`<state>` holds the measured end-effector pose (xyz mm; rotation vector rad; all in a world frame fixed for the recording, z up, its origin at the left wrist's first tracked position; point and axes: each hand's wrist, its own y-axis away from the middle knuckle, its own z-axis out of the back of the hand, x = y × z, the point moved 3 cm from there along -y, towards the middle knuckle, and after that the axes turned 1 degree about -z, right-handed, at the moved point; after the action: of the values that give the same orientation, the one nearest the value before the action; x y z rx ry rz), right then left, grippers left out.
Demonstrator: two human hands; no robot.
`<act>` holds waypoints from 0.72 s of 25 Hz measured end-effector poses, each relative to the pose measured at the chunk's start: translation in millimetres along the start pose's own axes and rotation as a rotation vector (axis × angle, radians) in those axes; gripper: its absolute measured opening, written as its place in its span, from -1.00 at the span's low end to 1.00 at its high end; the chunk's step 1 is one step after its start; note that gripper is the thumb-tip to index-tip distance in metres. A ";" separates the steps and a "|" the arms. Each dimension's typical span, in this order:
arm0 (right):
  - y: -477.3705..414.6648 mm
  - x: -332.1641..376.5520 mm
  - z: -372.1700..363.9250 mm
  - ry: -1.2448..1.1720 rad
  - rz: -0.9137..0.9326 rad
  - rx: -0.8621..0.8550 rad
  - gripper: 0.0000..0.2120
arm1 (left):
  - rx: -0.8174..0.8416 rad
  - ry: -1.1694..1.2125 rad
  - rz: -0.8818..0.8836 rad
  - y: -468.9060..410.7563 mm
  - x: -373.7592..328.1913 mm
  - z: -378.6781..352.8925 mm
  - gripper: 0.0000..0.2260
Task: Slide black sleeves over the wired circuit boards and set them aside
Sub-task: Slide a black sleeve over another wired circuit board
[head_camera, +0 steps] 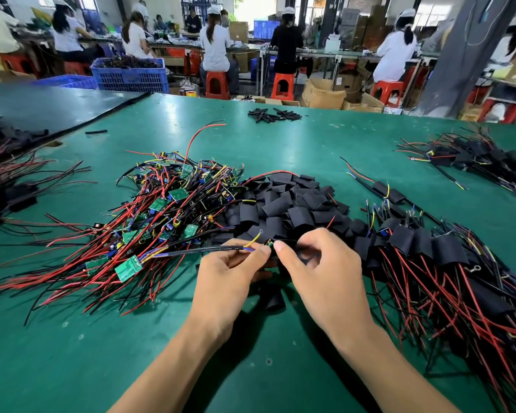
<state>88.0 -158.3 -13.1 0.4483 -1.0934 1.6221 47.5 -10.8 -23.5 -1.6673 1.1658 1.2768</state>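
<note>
Table (72,353), near edge, centre: board (270,243) w/ sleeve (295,253), likely light; board stiff, wires (191,251) limp, sleeve soft, so hold by edges. It sits between thumbs: L hand (233,272) pinches wires, R hand (319,269) pinches sleeve. Beyond: sleeve pile (280,204); bare boards (161,210) left; sleeved units (429,257) toward right edge.

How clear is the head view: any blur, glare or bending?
Head view: left hand, right hand and wire pile sharp; pale glare on the far table; edges bend from the wide lens; background workers slightly soft; soft shadows beneath forearms.
</note>
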 end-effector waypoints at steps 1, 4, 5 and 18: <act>0.7 1.4 -2.2 0.018 0.041 0.019 -0.74 | 0.003 -0.023 0.002 0.6 1.4 -0.6 -0.83; 2.0 3.3 -6.8 0.055 0.090 0.085 -0.78 | -0.007 -0.038 0.036 -0.3 5.7 -1.8 -0.90; 1.4 2.5 -7.3 0.048 0.075 0.097 -0.77 | -0.015 -0.017 0.051 -1.1 6.0 -1.4 -0.93; 4.6 -5.7 -9.8 -0.023 -0.110 0.125 -0.82 | 0.036 -0.179 0.035 3.5 1.7 -5.2 -0.92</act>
<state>88.2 -153.3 -24.3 0.6007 -0.9700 1.5966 46.0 -17.1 -23.9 -1.4791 1.1077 1.3875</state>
